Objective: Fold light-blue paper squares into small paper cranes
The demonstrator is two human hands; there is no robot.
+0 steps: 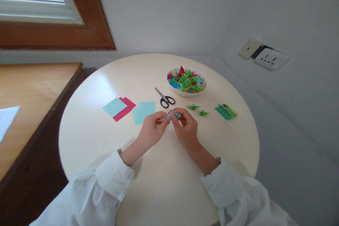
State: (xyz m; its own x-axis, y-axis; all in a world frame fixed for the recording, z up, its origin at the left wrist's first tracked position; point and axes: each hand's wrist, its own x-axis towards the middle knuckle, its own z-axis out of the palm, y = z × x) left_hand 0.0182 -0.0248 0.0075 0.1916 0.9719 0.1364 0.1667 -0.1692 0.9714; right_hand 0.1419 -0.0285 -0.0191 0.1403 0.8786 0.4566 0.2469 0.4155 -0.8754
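Both hands meet over the middle of a round cream table [92, 137]. My left hand [152, 129] and my right hand [185, 127] pinch a small folded piece of light blue paper [172, 114] between their fingertips, just above the tabletop. A light blue square sheet [141, 111] lies flat right behind my left hand. Black-handled scissors [164, 98] lie shut beyond the fingertips. Two small green folded paper cranes [198, 109] sit to the right of my right hand.
A white bowl [186, 93] heaped with several coloured folded cranes stands at the back. Coloured paper strips [226, 111] lie at the right. A light blue sheet on a red one [119, 108] lies at the left. A wooden ledge [31, 95] adjoins the table's left side.
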